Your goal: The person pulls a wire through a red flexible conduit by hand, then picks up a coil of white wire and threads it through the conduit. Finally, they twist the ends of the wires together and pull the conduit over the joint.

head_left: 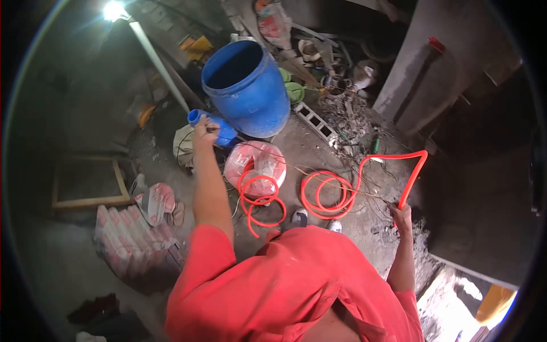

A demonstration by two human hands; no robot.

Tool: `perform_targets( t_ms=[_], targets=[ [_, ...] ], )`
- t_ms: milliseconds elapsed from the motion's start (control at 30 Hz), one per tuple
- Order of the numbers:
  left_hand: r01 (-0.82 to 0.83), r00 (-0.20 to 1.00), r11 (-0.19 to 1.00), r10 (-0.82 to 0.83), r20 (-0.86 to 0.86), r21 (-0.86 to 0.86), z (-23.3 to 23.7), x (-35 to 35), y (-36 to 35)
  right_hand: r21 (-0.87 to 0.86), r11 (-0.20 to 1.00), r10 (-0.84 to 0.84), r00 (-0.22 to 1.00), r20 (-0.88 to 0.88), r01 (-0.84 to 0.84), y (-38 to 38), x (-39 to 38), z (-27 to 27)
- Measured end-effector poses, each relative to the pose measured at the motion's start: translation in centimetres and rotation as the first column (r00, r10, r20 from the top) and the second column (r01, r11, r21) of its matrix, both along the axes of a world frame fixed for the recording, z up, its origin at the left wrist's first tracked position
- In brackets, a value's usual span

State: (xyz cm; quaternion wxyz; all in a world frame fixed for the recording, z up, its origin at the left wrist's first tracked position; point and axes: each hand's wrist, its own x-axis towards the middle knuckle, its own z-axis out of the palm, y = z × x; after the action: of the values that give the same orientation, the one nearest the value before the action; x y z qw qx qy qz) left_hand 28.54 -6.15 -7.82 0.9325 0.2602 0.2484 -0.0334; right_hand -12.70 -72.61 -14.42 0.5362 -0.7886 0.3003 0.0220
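Note:
My left hand (206,131) is closed round the neck of a blue container (225,132), just in front of a large open blue barrel (256,102). At the right, my right hand (400,216) grips a red hose (416,171), which rises from the hand, bends sharply and runs left to loose coils on the floor. Thin brown strands reach from near my right hand towards the middle. Between the hands lies a plastic-wrapped roll (268,162), with more red hose (257,188) looping out of it.
A lit lamp pole (156,62) leans at the upper left. Beyond the coils are a hollow block (315,122) and debris (347,117). Stacked bags (134,242) and a wooden frame (91,202) lie at the left; a wall (421,74) stands at the right.

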Motion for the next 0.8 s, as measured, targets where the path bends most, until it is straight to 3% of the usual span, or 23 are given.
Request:
perform_targets(
  t_ms=[200,267,300,367,500,533,600,633,667,733,767,800],
  targets=[
    [-0.003,0.999,0.998,0.001,0.045,0.057,3.9,-0.4,-5.4,-0.010,0.996,-0.093,0.996,-0.004,0.093,-2.4,0.1,-2.2],
    [0.024,0.999,0.998,-0.021,0.050,-0.051,4.4,0.6,-5.1,-0.014,0.991,-0.134,0.991,-0.021,0.134,-3.3,0.3,-1.3],
    [0.142,0.981,0.990,-0.139,0.134,-0.014,3.8,1.4,-4.1,-0.042,0.992,-0.116,0.993,-0.015,0.115,-3.9,0.3,-1.3],
    [0.221,0.956,0.972,-0.200,0.214,-0.078,4.9,1.8,-3.8,-0.007,0.986,-0.167,0.986,0.011,0.167,-5.4,-0.1,-0.9],
    [-0.065,0.986,0.954,0.016,0.166,0.293,10.7,1.1,-4.1,0.163,0.953,-0.278,0.952,0.125,0.257,-5.9,-0.7,3.0],
    [-0.122,0.984,0.902,0.056,0.168,0.413,11.5,1.5,-3.5,0.157,0.950,-0.289,0.950,0.121,0.269,-5.9,-0.6,3.8],
    [-0.229,0.973,0.673,0.136,0.187,0.703,13.4,0.2,-4.8,0.185,0.967,-0.206,0.966,0.156,0.176,-6.1,-0.6,5.2],
    [-0.196,0.971,0.623,0.018,0.236,0.757,11.3,1.5,-1.5,0.156,0.980,-0.147,0.977,0.154,0.123,-6.2,-0.4,5.8],
    [-0.182,0.973,0.627,0.004,0.231,0.757,11.2,1.8,-1.2,0.106,0.991,-0.100,0.982,0.162,0.084,-5.5,0.1,7.4],
    [-0.052,0.949,0.232,0.315,-0.025,0.971,11.3,3.1,-0.1,0.101,0.991,-0.105,0.979,0.175,0.089,-4.4,1.2,9.4],
    [-0.051,0.950,0.230,0.312,-0.024,0.972,11.0,4.1,1.5,0.103,0.990,-0.110,0.978,0.175,0.093,-4.5,1.4,9.5],
    [-0.092,0.911,-0.231,0.373,0.175,0.969,8.8,5.9,4.6,0.106,0.988,-0.127,0.974,0.187,0.108,-4.7,1.6,9.5]
  ],
)
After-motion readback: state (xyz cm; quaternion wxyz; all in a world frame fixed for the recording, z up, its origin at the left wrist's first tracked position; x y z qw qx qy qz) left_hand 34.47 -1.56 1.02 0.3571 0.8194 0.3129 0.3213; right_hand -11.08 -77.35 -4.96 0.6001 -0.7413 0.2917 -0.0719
